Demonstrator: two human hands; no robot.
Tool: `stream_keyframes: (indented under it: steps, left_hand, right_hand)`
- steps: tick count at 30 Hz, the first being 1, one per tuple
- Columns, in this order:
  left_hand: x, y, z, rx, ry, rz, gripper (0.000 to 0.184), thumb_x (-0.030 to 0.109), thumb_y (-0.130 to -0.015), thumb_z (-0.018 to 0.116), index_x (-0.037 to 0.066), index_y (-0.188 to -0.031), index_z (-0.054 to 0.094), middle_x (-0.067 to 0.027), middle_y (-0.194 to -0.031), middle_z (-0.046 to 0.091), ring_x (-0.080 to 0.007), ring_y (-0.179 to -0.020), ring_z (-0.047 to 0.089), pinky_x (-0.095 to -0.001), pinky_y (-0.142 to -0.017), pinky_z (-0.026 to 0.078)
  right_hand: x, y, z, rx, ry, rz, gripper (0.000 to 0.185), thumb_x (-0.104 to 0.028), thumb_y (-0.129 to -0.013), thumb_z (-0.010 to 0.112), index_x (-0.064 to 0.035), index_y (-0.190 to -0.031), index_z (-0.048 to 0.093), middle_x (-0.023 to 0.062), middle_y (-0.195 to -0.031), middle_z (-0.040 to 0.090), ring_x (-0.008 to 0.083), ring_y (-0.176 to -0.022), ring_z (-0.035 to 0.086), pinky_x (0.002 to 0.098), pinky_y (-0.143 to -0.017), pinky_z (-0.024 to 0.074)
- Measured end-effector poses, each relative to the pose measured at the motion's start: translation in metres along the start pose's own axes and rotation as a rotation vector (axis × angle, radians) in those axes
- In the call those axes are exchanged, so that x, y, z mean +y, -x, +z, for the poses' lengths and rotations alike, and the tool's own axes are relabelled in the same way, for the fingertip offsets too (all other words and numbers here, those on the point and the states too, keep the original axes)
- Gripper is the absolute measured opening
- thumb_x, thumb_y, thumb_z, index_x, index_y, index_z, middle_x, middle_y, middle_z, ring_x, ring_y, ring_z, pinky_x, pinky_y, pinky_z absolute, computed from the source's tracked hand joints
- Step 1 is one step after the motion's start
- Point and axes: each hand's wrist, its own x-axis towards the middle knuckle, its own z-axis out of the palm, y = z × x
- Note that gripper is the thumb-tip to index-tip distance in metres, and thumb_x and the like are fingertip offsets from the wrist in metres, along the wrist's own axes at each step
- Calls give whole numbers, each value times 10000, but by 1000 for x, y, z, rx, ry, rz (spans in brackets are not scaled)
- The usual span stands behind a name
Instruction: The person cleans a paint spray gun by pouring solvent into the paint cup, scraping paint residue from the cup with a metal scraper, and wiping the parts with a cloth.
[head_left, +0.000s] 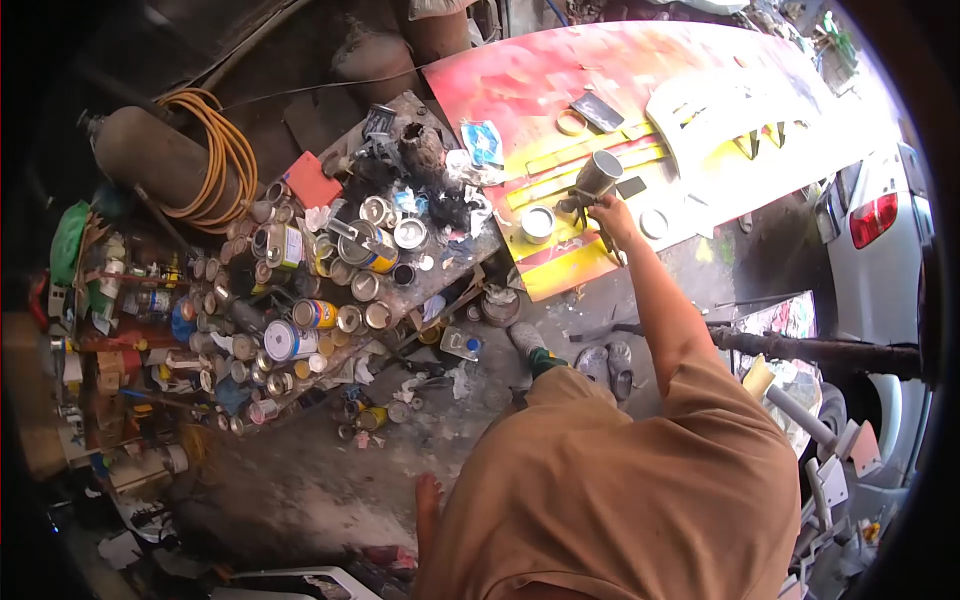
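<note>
My right hand (612,217) is closed around the grip of a spray gun (577,205) with a grey metal cup (600,172) on top. It is held over the near part of a large panel (550,282), painted pink, red and yellow. Just left of the gun, an open can (538,224) with pale contents stands on the panel. A round lid or ring (654,223) lies to the right. What appears to be my left hand (429,492) hangs low beside my brown shirt, too small and dim to show its fingers clearly.
Many paint cans (290,340) crowd a bench at the left. Beyond them lies a gas cylinder (150,155) with an orange hose (240,165). Grey clogs (620,370) and a plastic bottle (461,345) are on the floor. A silver car (865,270) stands at the right, near a dark bar (820,350).
</note>
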Motion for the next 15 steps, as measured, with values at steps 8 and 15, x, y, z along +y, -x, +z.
stream_keyframes:
  steps: [8,15]
  left_hand:
    - [-18,-35,26,-144,-373,224,288,301,-977,560,50,-1113,596,-62,-988,595,-218,-821,568,-376,-713,476]
    - [125,13,127,-188,-394,473,583,331,-985,605,-8,-1424,425,-206,-1316,582,-271,-1209,574,-373,-1024,439]
  right_hand:
    - [-38,143,23,423,506,-419,257,-216,-908,660,-56,-1109,654,197,-987,699,398,-906,665,446,-759,521]
    - [-61,242,74,273,523,-625,217,-127,-865,694,-81,-1076,671,176,-881,681,376,-815,662,443,-691,522]
